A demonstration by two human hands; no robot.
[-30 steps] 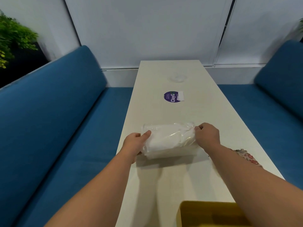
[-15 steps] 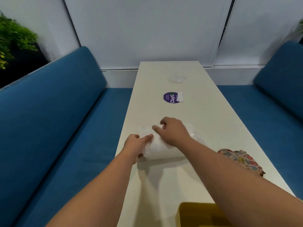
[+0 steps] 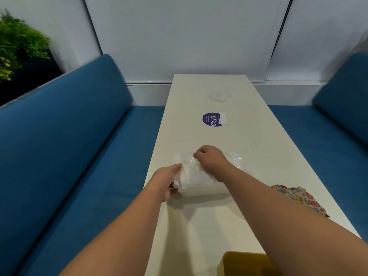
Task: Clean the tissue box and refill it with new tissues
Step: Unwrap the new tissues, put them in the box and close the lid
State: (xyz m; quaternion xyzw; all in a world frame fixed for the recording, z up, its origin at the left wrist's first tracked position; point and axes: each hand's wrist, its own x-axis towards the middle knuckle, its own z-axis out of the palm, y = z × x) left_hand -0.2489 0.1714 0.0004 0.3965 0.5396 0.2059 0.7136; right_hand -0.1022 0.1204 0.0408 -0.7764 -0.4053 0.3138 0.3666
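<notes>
My left hand [image 3: 166,181] holds the left end of the tissue pack [image 3: 201,181], which lies sideways before me, while my right hand [image 3: 211,161] pinches its top wrap.

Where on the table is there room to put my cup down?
Bare white tabletop lies between the plastic-wrapped tissue pack and the yellow box. More lies between the pack and the round purple sticker. It is crowded around the pack, where the left hand and right hand grip it.
</notes>
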